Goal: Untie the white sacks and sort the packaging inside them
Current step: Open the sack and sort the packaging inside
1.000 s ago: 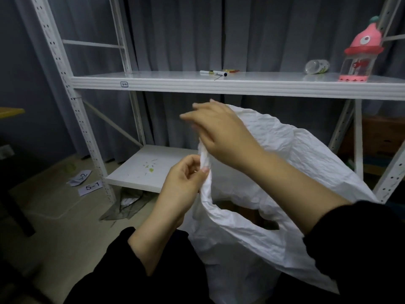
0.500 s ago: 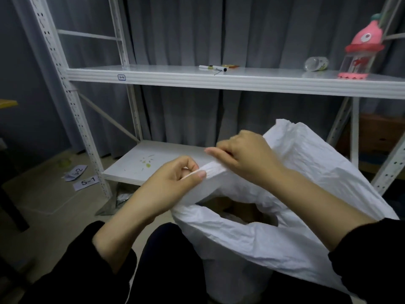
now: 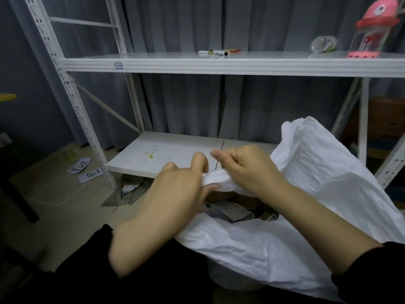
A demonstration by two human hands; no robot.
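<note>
Head view: both hands meet at the gathered rim (image 3: 215,181) of the white sack (image 3: 317,172), which sits close before the person, in front of the rack's lower shelf (image 3: 166,152). The left hand (image 3: 175,194) curls its fingers round the rim's bunched end, thumb hidden. The right hand (image 3: 247,170) clamps the same band just beside it, knuckles up, fingers folded over the plastic. Below the hands the sack's mouth gapes, showing grey and brown packaging (image 3: 230,210) inside.
</note>
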